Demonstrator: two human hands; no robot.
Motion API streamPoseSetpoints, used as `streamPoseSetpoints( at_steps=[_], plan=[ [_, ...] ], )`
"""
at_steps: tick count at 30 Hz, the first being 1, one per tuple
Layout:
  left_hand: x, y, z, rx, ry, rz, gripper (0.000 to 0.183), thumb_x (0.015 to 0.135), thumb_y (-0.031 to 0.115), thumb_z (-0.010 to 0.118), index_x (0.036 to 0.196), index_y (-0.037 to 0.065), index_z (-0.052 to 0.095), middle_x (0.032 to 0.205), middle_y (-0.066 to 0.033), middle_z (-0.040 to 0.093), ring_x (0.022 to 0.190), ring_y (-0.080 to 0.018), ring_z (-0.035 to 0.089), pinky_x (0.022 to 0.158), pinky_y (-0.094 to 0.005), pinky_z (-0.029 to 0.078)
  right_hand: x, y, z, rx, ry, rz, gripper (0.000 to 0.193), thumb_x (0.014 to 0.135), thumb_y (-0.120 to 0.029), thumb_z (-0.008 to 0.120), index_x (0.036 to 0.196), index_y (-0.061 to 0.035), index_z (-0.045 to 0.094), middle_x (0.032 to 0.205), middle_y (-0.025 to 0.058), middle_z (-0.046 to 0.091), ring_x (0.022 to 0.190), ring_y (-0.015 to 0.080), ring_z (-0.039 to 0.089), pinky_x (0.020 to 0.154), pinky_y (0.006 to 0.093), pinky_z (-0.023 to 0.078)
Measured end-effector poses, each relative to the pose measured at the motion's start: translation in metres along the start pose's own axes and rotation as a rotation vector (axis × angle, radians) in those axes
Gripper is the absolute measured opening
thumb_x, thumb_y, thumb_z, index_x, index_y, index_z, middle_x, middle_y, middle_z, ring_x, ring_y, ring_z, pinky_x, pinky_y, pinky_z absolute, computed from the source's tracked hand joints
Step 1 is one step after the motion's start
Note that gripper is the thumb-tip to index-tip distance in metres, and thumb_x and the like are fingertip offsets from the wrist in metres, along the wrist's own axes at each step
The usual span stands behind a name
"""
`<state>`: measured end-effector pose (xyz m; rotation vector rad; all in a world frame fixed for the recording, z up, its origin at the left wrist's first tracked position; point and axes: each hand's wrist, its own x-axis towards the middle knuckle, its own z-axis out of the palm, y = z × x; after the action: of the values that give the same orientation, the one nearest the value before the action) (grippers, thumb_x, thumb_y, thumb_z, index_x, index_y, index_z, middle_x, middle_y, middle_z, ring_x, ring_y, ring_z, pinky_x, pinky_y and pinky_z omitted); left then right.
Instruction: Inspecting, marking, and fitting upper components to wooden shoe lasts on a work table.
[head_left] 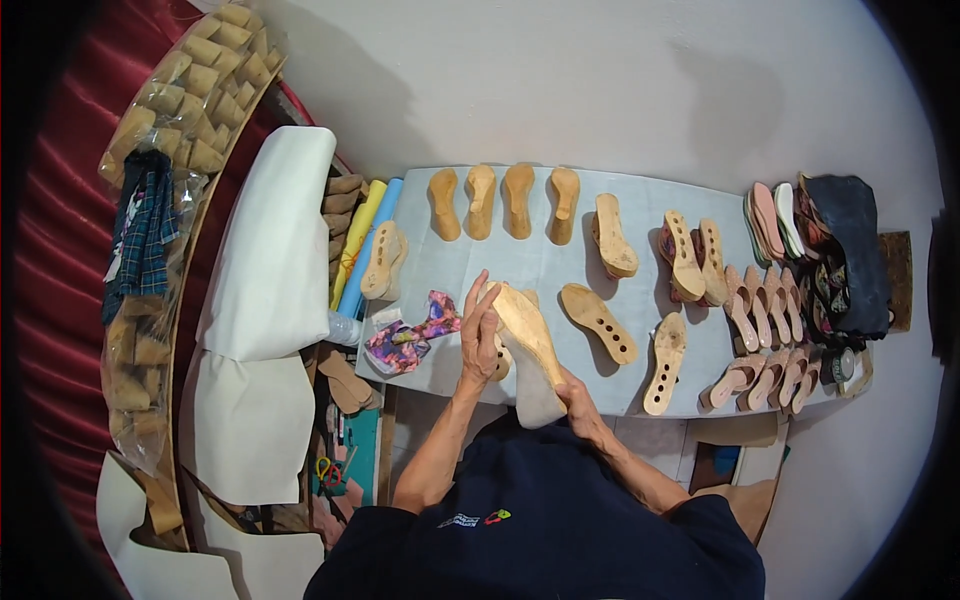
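Note:
A pale wooden wedge shoe sole (530, 330) is held up in front of me at the table's near edge, its lower end greyish. My right hand (585, 408) grips that lower end, fingers closed round its side. At the upper end, my left hand (481, 332) holds the sole along its left side, fingers fairly straight and the thumb hidden. Partly behind the left hand lies a wooden sole with holes (501, 360). Left of it is a piece of floral fabric (400, 345), purple and pink. A loose wooden sole (598, 323) with dark holes lies to the right.
The grey-covered table (420, 265) bears several wooden soles (519, 202) along its back. Pink heeled sandals (770, 375) stand at right, beside a dark bag (848, 255). Rolled white material (270, 250) and a shelf of wooden blocks (200, 90) are at left; scissors (327, 472) lie below.

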<state>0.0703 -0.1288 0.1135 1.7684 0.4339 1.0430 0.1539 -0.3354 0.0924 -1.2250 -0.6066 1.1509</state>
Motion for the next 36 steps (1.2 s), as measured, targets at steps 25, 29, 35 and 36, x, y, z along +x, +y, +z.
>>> streamPoseSetpoints(
  at_steps=[25, 29, 35, 36],
  plan=[
    [-0.081, -0.028, 0.025, -0.910, 0.076, -1.136, 0.057, 0.101, 0.050, 0.060, 0.140, 0.011, 0.045, 0.100, -0.0154, 0.065, 0.100, -0.0325, 0.072, 0.073, -0.0460, 0.063, 0.023, 0.007, -0.064, -0.754, 0.236, 0.093, 0.046, 0.096, -0.042, 0.068, 0.116, -0.0014, 0.071, 0.079, 0.0081, 0.072, 0.070, 0.0215, 0.068, 0.068, 0.0337, 0.054],
    [-0.076, -0.017, 0.013, -0.692, -0.226, -1.137, 0.060, 0.099, 0.043, 0.067, 0.143, 0.011, 0.041, 0.106, -0.0112, 0.062, 0.077, -0.0247, 0.073, 0.063, -0.0390, 0.063, 0.037, -0.016, -0.055, -0.491, 0.328, -0.348, 0.053, 0.085, -0.033, 0.085, 0.126, -0.0035, 0.070, 0.097, 0.0072, 0.072, 0.082, 0.0207, 0.068, 0.078, 0.0321, 0.057],
    [-0.071, 0.000, 0.018, -0.672, -0.424, -1.065, 0.053, 0.102, 0.038, 0.064, 0.143, 0.009, 0.047, 0.108, -0.0031, 0.062, 0.084, -0.0116, 0.067, 0.069, -0.0281, 0.058, 0.055, -0.046, -0.056, -0.353, 0.114, -0.107, 0.056, 0.083, -0.022, 0.088, 0.131, -0.0026, 0.067, 0.104, 0.0078, 0.071, 0.088, 0.0122, 0.068, 0.080, 0.0283, 0.057],
    [-0.071, -0.002, 0.018, -0.631, -0.423, -1.058, 0.052, 0.102, 0.037, 0.064, 0.143, 0.008, 0.048, 0.109, -0.0021, 0.063, 0.086, -0.0096, 0.065, 0.071, -0.0264, 0.056, 0.056, -0.044, -0.063, -0.228, 0.060, -0.078, 0.050, 0.087, -0.021, 0.084, 0.129, 0.0002, 0.068, 0.100, 0.0095, 0.073, 0.084, 0.0106, 0.069, 0.077, 0.0277, 0.058]
  ],
)
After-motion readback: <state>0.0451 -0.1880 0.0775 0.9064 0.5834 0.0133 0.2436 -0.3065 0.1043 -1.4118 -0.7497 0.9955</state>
